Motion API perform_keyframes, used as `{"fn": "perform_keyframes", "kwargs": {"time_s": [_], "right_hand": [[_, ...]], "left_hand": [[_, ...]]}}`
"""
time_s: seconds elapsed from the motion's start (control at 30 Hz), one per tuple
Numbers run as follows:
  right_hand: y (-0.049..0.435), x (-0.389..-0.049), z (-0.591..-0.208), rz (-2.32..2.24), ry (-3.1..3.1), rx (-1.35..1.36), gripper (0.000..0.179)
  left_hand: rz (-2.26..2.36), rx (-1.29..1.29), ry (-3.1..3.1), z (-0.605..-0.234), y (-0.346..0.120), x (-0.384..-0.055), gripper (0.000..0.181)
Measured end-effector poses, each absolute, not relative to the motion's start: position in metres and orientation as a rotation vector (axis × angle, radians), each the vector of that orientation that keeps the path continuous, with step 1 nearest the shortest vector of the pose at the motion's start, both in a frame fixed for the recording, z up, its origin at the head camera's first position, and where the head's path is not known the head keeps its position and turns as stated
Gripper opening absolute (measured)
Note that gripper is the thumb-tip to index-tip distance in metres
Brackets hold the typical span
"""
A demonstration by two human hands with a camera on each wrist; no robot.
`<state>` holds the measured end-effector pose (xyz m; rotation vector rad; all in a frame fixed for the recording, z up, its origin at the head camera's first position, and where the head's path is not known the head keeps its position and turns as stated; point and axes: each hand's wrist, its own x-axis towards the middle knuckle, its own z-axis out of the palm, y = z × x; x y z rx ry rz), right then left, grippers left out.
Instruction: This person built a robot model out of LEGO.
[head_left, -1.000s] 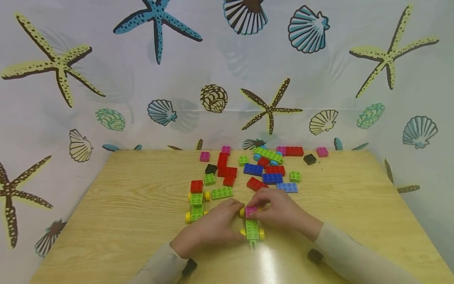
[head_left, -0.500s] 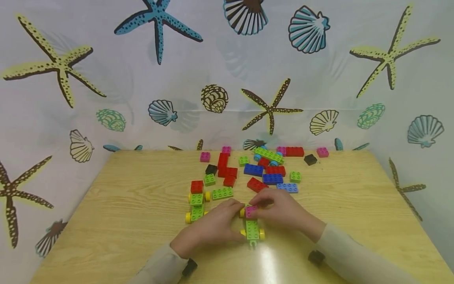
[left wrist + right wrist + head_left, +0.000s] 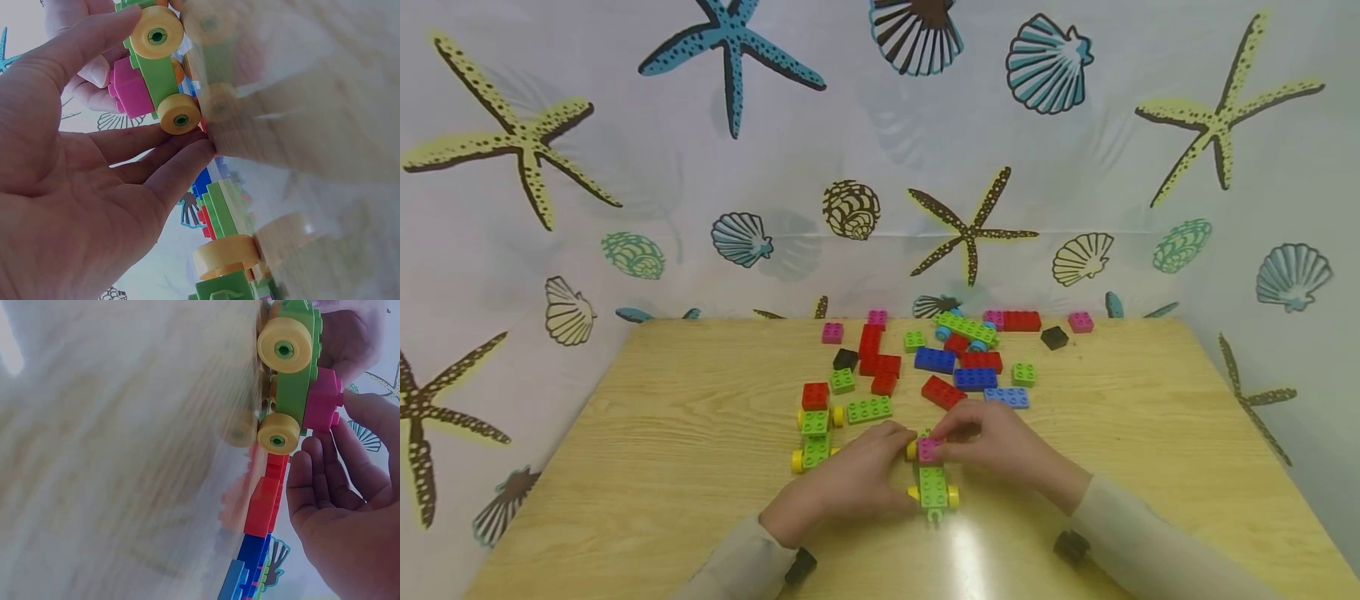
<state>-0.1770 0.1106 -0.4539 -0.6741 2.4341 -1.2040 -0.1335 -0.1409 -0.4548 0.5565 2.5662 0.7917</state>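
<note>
A green toy car base (image 3: 933, 492) with yellow wheels stands on the table in front of me. A pink brick (image 3: 929, 450) sits on its far part; the side is plain in the left wrist view. My left hand (image 3: 861, 475) holds the base from the left, thumb at the near wheel (image 3: 157, 32) and fingertips by the far wheel (image 3: 180, 114). From the right, my right hand (image 3: 992, 442) pinches the pink brick between thumb and index finger, its other fingers (image 3: 312, 469) curled beside the car. Left of my left hand stands another green car base (image 3: 816, 450) with yellow wheels.
A red brick (image 3: 816, 396) is at the far end of the left car. Behind the hands lie a long green brick (image 3: 869, 409), a light blue brick (image 3: 1007, 397), a red brick (image 3: 943, 392) and several others. A blue-wheeled green car base (image 3: 967, 327) rests near the back edge.
Both hands stay at the car with the pink brick. The right thumb and index finger shift very slightly on the brick; the car and the other bricks keep their places.
</note>
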Motion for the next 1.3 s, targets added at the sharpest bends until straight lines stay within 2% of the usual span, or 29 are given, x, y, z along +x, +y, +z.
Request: {"fn": "perform_keyframes", "kwargs": {"time_s": [0.43, 0.67, 1.0, 1.3], "right_hand": [[0.109, -0.182, -0.455, -1.177, 2.422, -0.608, 0.015], [0.108, -0.198, -0.451, -1.153, 2.411, -0.688, 0.019], [0.079, -0.226, -0.452, -1.121, 2.42, -0.714, 0.025], [0.047, -0.236, -0.452, -1.062, 2.459, -0.726, 0.029]], "left_hand": [[0.801, 0.548, 2.567, -0.455, -0.143, -0.134, 0.094], [0.822, 0.536, 2.55, -0.455, -0.142, -0.13, 0.093], [0.799, 0.512, 2.544, -0.455, -0.148, -0.119, 0.096], [0.779, 0.55, 2.555, -0.455, -0.153, -0.117, 0.095]]}}
